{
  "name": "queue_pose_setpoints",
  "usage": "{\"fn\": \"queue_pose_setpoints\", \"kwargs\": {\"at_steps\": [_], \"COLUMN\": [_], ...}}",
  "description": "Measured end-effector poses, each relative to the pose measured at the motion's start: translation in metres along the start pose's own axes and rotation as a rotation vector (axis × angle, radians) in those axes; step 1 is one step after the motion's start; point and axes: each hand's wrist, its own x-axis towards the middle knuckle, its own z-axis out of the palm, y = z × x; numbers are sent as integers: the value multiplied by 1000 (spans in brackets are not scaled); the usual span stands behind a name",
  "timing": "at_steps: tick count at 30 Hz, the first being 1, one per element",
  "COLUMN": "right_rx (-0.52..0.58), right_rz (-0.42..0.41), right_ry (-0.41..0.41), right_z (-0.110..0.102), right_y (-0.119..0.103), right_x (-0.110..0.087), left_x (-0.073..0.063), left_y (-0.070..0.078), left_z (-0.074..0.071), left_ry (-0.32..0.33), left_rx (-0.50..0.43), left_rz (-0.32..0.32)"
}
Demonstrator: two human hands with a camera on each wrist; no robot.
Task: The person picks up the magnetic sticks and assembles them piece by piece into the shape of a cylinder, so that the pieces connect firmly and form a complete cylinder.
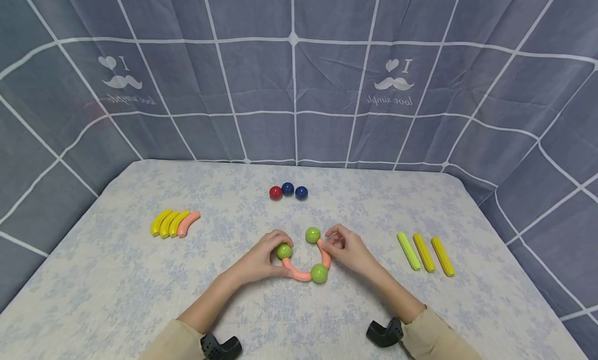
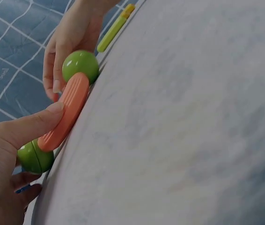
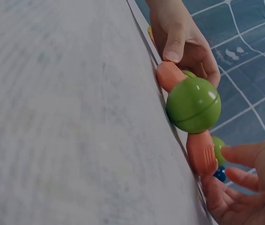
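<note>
Two pink curved rods and three green balls form a U-shaped chain in the head view. My left hand (image 1: 261, 257) grips its left end: the fingers curl round the left green ball (image 1: 284, 251), and the thumb presses the left pink curved rod (image 2: 68, 112). At the bottom, the middle green ball (image 1: 319, 273) joins both rods. My right hand (image 1: 349, 250) is at the right pink curved rod (image 1: 325, 256), its thumb touching near the upper end. In the right wrist view its fingers are spread, not wrapped round the rod. Another green ball (image 1: 312, 235) caps that rod's upper end.
A red ball (image 1: 275, 193) and two blue balls (image 1: 301, 193) lie at the back. Several yellow curved rods (image 1: 169, 224) and a pink one (image 1: 189, 224) lie left. A light green straight rod (image 1: 409, 251) and two yellow ones (image 1: 443, 257) lie right.
</note>
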Motion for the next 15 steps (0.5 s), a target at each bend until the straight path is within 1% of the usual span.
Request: {"fn": "queue_pose_setpoints", "kwargs": {"at_steps": [2, 4, 7, 10, 12, 15], "right_rx": [41, 60, 56, 68, 83, 89], "right_rz": [-8, -38, -104, -160, -187, -202], "right_ry": [-40, -77, -114, -145, -165, -177], "right_z": [-2, -4, -7, -8, -8, -9], "right_y": [-1, -1, 0, 2, 4, 7], "right_x": [-2, -4, -6, -8, -7, -7], "left_x": [0, -1, -1, -1, -2, -3], "left_y": [1, 3, 5, 6, 7, 6], "left_z": [3, 7, 12, 16, 17, 16], "left_ry": [43, 86, 146, 194, 207, 187], "left_rx": [28, 50, 61, 59, 40, -7], "left_rz": [-10, -33, -65, -69, -69, -72]}}
